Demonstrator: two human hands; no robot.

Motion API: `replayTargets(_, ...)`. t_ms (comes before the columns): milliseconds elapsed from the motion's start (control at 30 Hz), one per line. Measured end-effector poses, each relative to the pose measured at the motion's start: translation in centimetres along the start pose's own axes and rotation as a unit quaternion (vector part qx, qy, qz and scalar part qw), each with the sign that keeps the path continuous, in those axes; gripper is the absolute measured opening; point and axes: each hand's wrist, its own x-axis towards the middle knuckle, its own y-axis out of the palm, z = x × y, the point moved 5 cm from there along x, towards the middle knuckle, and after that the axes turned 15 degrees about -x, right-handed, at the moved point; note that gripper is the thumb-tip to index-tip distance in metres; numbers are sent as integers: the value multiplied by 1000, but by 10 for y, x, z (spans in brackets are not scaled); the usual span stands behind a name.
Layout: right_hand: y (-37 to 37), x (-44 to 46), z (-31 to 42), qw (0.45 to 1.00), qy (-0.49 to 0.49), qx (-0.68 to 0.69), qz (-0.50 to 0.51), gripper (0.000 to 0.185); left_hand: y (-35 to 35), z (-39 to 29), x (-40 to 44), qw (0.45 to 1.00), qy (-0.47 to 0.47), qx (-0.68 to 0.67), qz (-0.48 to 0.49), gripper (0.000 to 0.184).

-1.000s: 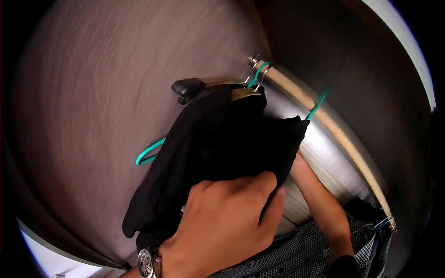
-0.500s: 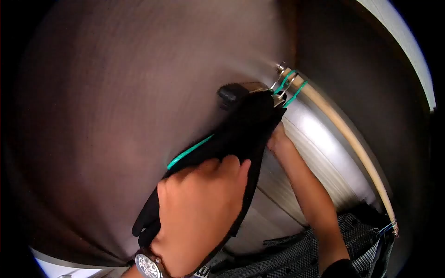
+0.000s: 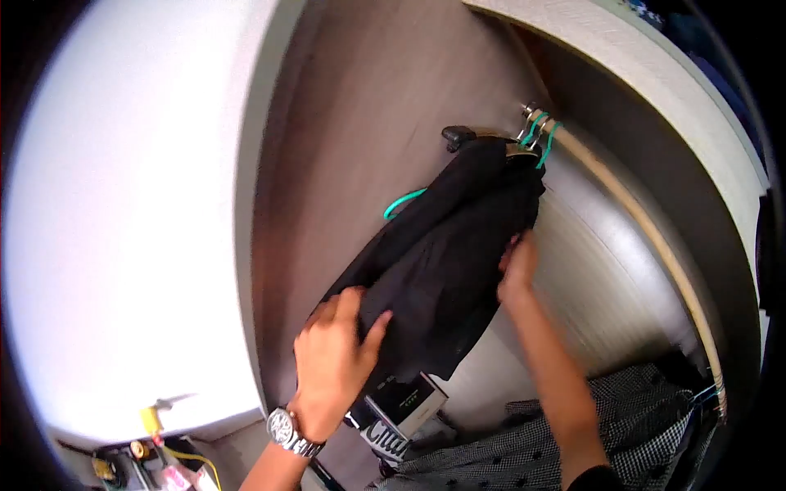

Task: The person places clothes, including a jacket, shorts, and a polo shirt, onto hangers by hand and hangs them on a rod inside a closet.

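A black garment (image 3: pixel 442 270) hangs from the wooden rod (image 3: pixel 639 213) near its far end, beside a green hanger (image 3: pixel 403 201) whose loop sticks out at the left. My left hand (image 3: pixel 332 348), with a metal watch (image 3: pixel 285 431) on the wrist, lies on the garment's lower left side, thumb and fingers apart. At the garment's upper right edge is my right hand (image 3: pixel 517 263), its fingers bent and partly hidden against the cloth, so its grip is unclear. Another hanger's dark end (image 3: pixel 458 137) shows above the garment.
Checked clothing (image 3: pixel 508 450) hangs at the lower right. Below the black garment are a box (image 3: pixel 409 405) and an item with white lettering (image 3: pixel 385 440). A white panel (image 3: pixel 147 204) fills the left. Small items with a yellow object (image 3: pixel 151 420) lie at the lower left.
The view has shifted, bringing the white panel and the box into sight. The black garment now hangs longer and flatter, and my left hand's fingers have spread. The right-hand green hook has moved along the rod towards the others.
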Motion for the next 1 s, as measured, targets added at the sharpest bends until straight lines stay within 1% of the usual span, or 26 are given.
replayTargets(67,-4,-84,-13,994,-6,109,15,27,-28,-6,-45,981,133,52,-130,31)
replayTargets(133,-18,-169,-14,992,-37,104,65,22,-62,1,-100,982,70,21,-176,26)
replayTargets(167,-23,-199,-17,989,-41,122,74,21,-77,3,-128,980,26,-7,-197,19)
replayTargets(200,-27,-229,-21,986,-41,136,85,20,-92,3,-155,976,-23,-69,-206,12)
replayTargets(233,-29,-257,-22,981,-1,147,124,20,-104,5,-186,972,-51,-80,-217,8)
replayTargets(267,-31,-279,-28,974,41,153,164,20,-117,6,-215,966,-80,-90,-230,15)
replayTargets(333,-20,-326,-58,959,75,145,231,23,-144,-10,-264,951,-126,-117,-258,29)
replayTargets(367,-7,-353,-70,945,75,96,303,26,-155,-15,-286,955,-107,-99,-257,42)
replayTargets(400,1,-384,-77,923,71,42,376,29,-164,-15,-312,942,-118,-129,-286,46)
replayTargets(467,12,-457,-59,862,50,-22,504,37,-174,-19,-359,871,-162,-213,-411,49)
replayTargets(500,18,-488,-51,797,18,-47,602,44,-182,-22,-382,845,-157,-225,-460,49)
replayTargets(533,23,-515,-41,740,2,-35,672,45,-191,-34,-401,831,-169,-218,-483,49)
replayTargets(600,35,-559,-14,645,-87,-69,756,38,-212,-50,-441,838,-142,-176,-496,50)
replayTargets(633,42,-579,-3,621,-110,-62,773,38,-219,-54,-464,818,-130,-190,-527,48)
replayTargets(667,45,-598,9,605,-125,-76,782,37,-227,-61,-486,797,-123,-175,-564,48)
replayTargets(733,46,-636,21,583,-133,-86,796,38,-251,-76,-515,795,-143,-141,-573,49)
replayTargets(767,44,-656,24,563,-145,-83,809,39,-266,-93,-528,784,-156,-112,-590,47)
replayTargets(800,40,-678,23,539,-154,-100,822,40,-281,-104,-544,762,-153,-94,-622,47)
replayTargets(867,29,-718,10,482,-165,-129,851,41,-303,-127,-569,781,-120,-58,-610,42)
replayTargets(900,19,-741,8,457,-157,-126,867,42,-314,-140,-583,777,-105,-52,-618,38)
replayTargets(1000,-11,-811,3,371,-165,-157,900,41,-341,-175,-632,734,-97,-19,-672,38)
